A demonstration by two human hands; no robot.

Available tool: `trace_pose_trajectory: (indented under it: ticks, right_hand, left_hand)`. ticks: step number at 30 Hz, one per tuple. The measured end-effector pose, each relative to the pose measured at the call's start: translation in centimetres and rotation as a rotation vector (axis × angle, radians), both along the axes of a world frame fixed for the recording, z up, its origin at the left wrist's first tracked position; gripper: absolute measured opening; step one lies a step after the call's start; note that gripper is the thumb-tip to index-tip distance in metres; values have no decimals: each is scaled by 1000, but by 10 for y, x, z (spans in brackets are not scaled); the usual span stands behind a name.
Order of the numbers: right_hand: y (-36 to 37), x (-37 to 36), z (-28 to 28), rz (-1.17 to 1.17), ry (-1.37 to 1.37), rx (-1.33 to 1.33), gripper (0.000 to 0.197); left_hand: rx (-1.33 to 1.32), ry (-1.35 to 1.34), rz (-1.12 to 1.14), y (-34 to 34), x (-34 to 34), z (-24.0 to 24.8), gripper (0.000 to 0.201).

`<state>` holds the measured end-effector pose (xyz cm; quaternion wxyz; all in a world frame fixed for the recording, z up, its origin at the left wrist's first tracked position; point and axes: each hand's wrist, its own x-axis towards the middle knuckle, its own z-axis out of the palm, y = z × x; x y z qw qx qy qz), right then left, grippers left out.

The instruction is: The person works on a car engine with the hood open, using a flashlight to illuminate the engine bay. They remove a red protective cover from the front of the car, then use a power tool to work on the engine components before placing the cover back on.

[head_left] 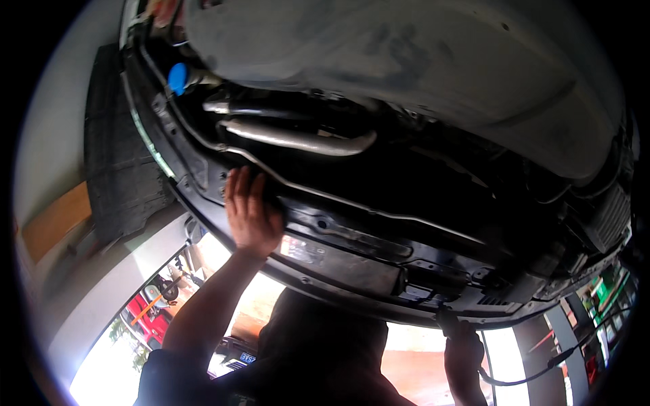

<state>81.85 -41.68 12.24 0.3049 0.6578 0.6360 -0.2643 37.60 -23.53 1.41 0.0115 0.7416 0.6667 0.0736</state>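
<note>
A car's front compartment fills the middle of the head view. My left hand (pixel 252 213) lies on the dark front crossmember (pixel 338 233), its fingers stretched out and slightly spread, holding nothing. A thin metal rod (pixel 379 211) runs just past those fingertips. My right hand (pixel 463 342) is at the lower front edge, its fingers closed in shadow. A small dark piece (pixel 444 317) shows above them, too dim to name. From beside this hand a dark cable or hose (pixel 535 373) curves off to the right. A silver sleeved pipe (pixel 298 138) sits deeper inside.
A large grey panel (pixel 406 54) spans the top. Near it, at upper left, is a blue cap (pixel 178 79). A black panel (pixel 115 149) and an orange-brown board (pixel 57 220) stand at far left. Beyond the bright opening is a red vehicle (pixel 145 314).
</note>
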Motion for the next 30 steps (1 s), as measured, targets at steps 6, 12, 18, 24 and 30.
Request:
trace_pose_trajectory:
  ticks: [6,12,18,24,30]
  right_hand:
    - [-7,3,-7,117,-5,118,11]
    - [-26,2,-9,124,-51,186,24]
    - [-18,7,-13,235,23,184,17]
    - [-13,17,-18,146,-7,51,28]
    - [0,4,-6,47,-49,-22,28]
  left_hand:
    - [14,-48,44,-5,-1,7,52]
    - [-80,-109,28,-10,-5,12,64]
    - [25,-113,37,-12,-7,13,61]
    - [16,-91,45,-12,-6,11,63]
    - [10,-71,46,-12,-6,10,60]
